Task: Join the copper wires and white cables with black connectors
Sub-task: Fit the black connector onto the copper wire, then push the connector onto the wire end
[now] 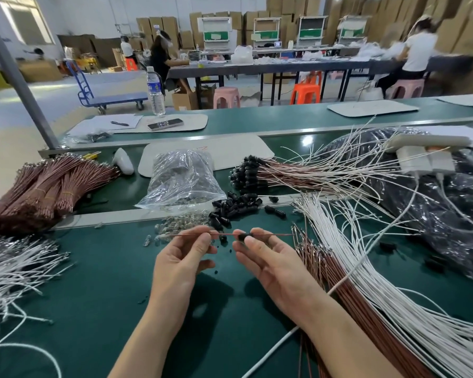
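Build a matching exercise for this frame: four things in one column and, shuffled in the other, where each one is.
Things
1. black connector
2. copper wire
3. water bottle
4. clear bag

Places
A. standing upright on the far bench
B. pinched by the left hand
C. lying just behind the loose pile of connectors
D. pinched by the right hand

Pairs: 1-D, 2-B, 3-A, 4-C
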`<state>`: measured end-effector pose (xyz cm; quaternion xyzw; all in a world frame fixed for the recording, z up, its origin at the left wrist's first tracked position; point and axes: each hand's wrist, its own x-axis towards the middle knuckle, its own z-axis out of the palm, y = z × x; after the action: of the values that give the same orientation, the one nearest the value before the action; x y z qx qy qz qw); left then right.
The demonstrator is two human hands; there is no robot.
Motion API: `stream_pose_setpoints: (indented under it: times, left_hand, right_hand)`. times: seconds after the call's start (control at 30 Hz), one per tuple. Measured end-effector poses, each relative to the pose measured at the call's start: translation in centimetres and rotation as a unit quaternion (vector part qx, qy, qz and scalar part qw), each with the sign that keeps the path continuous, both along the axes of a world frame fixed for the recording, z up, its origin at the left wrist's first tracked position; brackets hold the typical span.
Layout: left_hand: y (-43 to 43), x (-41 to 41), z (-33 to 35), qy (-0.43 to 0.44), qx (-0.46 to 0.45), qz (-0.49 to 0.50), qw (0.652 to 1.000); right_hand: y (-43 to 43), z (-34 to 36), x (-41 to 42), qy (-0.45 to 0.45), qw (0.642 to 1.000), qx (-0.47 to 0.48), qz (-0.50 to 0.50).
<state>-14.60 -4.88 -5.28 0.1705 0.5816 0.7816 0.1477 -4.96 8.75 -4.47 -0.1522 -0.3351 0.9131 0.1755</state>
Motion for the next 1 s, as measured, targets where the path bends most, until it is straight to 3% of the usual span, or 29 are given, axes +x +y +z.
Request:
stream_pose_setpoints:
  times: [0.13, 0.37, 0.7, 0.83, 1.0]
  left_hand:
    - [0.9, 1.4, -0.1, 0.016, -0.013, -0.035, 0.999]
    - [0.4, 0.4, 0.3, -0.02, 0.002, 0.028, 0.999]
    - [0.9, 2.3, 0.3, 0.098, -0.091, -0.048, 0.99]
    - [0.9, 2.7, -0.1, 0.179, -0.169, -0.014, 0.969]
    - [3.1, 4.0, 0.9, 0.265, -0.243, -0.04, 0.932]
  right_hand:
    - [-0.2, 0.1, 0.0, 0.003, 1.0, 0.027, -0.007]
    - [1.4, 0.6, 0.5, 0.004, 0.997, 0.035, -0.066]
    - [0.1, 0.3, 0.2, 0.01, 0.998, 0.067, -0.018]
    - [2.7, 1.1, 1.0, 0.012, 0.984, 0.107, -0.144]
    - [6.6, 1.5, 3.2, -0.053, 0.889, 0.199, -0.408]
